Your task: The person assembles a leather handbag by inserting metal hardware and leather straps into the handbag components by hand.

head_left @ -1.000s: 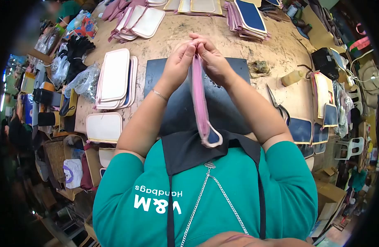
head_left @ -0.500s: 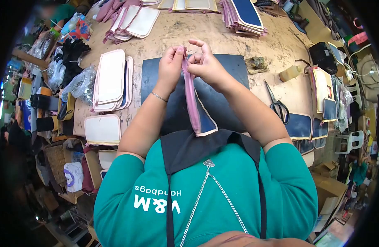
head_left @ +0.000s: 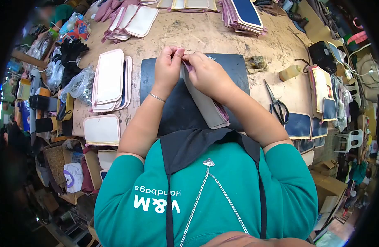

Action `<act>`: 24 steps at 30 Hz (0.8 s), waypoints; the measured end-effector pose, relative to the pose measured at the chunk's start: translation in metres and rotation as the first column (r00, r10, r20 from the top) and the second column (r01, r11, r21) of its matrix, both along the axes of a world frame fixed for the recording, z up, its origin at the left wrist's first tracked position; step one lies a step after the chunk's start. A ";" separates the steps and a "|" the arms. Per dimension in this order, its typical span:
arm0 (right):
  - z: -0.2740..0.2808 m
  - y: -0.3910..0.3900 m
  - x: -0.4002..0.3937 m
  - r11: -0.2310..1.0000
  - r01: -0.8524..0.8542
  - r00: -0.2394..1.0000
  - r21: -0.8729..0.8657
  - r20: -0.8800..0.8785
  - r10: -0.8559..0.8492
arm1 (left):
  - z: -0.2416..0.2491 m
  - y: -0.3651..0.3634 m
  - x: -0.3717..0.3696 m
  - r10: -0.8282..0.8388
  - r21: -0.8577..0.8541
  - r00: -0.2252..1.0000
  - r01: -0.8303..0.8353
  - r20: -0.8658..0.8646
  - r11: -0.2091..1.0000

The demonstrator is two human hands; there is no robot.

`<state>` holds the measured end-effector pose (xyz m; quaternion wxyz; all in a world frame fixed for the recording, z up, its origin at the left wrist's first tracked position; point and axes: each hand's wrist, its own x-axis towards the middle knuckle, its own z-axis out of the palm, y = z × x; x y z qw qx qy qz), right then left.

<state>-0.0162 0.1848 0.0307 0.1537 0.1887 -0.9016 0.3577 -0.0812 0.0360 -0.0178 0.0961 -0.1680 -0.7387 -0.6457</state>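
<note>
A long, narrow wallet piece [head_left: 206, 103], pale grey outside with pink lining showing along its edge, hangs over the black mat [head_left: 177, 109]. My left hand [head_left: 167, 68] is closed, with thumb and fingers pinched at the piece's far end. Close beside it, my right hand [head_left: 209, 76] has its fingers bent around the same end. The fingertips nearly meet there and hide that end of the piece. From the hands, the wallet piece slants back toward my apron [head_left: 189, 148], its near end open enough to show the pink inside.
Stacked pale panels [head_left: 109, 78] lie left of the mat. Scissors [head_left: 276, 103], a small glue-coloured bottle [head_left: 290, 73] and a dark lump [head_left: 256, 62] are on the right. More pink-lined stacks [head_left: 241, 16] sit at the far side of the table [head_left: 177, 33].
The wallet piece has turned over, from its pink and navy side to its pale grey side. My right hand's raised fingers have come down, and its hand has moved nearer the left one.
</note>
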 end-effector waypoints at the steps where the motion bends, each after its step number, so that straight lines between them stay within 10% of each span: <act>1: -0.002 0.000 -0.001 0.999 0.006 1.000 0.038 -0.018 -0.005 | -0.001 0.001 0.001 0.033 -0.012 0.999 -0.033 -0.042 0.999; 7: 0.008 0.001 0.003 0.950 -0.046 0.997 0.310 0.071 0.026 | -0.001 0.013 0.011 0.065 0.074 0.998 -0.066 0.008 0.995; 12: 0.039 0.003 0.056 0.794 -0.524 0.826 0.307 0.410 0.386 | -0.007 -0.003 -0.015 0.203 0.045 0.976 -0.207 0.083 0.977; 17: 0.052 0.009 0.073 0.778 -0.627 0.682 0.049 0.518 0.517 | -0.019 -0.011 -0.020 -0.164 0.259 0.970 0.114 0.182 0.959; 19: 0.058 0.019 0.055 0.875 -0.473 0.780 -0.104 0.412 0.470 | -0.019 -0.008 -0.012 -0.220 0.320 0.949 0.142 0.225 0.937; 21: 0.038 0.046 0.030 0.990 -0.135 0.832 -0.044 0.538 0.138 | -0.017 0.000 -0.001 -0.248 0.409 0.936 0.131 0.248 0.903; 24: -0.013 0.085 -0.008 0.979 0.113 0.952 0.172 0.262 -0.156 | -0.021 0.010 0.011 -0.249 0.474 0.946 0.126 0.207 0.871</act>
